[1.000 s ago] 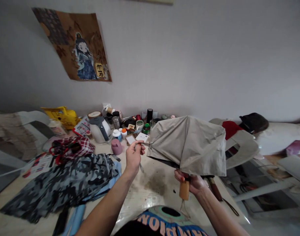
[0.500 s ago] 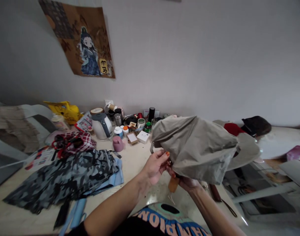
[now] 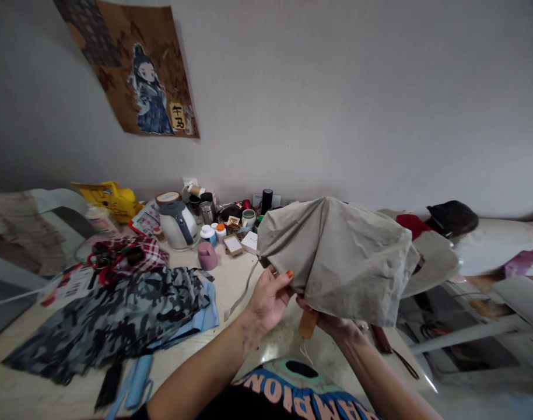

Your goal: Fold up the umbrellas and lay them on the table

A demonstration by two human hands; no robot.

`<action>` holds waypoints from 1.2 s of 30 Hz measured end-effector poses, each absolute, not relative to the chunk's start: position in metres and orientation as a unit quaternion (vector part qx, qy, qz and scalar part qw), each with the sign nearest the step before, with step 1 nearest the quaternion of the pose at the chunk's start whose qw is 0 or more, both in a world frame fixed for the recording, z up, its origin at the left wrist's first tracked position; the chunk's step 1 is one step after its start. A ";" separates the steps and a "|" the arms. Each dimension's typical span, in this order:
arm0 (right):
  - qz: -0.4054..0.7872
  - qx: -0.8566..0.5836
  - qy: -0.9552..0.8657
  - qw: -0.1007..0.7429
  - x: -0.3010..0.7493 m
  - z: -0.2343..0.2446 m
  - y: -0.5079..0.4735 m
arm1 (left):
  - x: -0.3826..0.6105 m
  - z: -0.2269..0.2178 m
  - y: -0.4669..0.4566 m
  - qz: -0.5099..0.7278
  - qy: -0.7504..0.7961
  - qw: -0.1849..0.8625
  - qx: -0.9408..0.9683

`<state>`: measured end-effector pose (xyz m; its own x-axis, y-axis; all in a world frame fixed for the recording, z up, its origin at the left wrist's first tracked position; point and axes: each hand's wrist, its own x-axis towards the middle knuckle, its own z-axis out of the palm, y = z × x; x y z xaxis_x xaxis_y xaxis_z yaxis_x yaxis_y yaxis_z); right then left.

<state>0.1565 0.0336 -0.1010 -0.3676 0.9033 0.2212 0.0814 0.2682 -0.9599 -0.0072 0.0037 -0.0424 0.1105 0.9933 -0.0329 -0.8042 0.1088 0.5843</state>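
I hold a beige folding umbrella (image 3: 340,256) above the table's front edge, its canopy bunched and half collapsed. My left hand (image 3: 269,297) grips the canopy's lower left edge, fingers curled into the fabric, and a closing strap hangs down beside it. My right hand (image 3: 332,324) is mostly hidden under the canopy and is wrapped round the wooden handle (image 3: 308,324). A thin cord loop dangles below the handle.
A camouflage cloth (image 3: 113,318) lies on the table (image 3: 231,280) at the left over a light blue one. A white kettle (image 3: 176,224), a pink cup (image 3: 207,256), jars and small boxes crowd the back. White plastic chairs (image 3: 437,262) stand at the right.
My left hand let go of the rib tip at the umbrella's left end and came back to grip the canopy near the handle. The canopy has bunched and turned.
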 end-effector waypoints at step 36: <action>0.756 -0.212 -0.456 0.420 0.176 -0.109 0.032 | -0.035 -0.062 0.019 0.737 0.466 0.168 0.460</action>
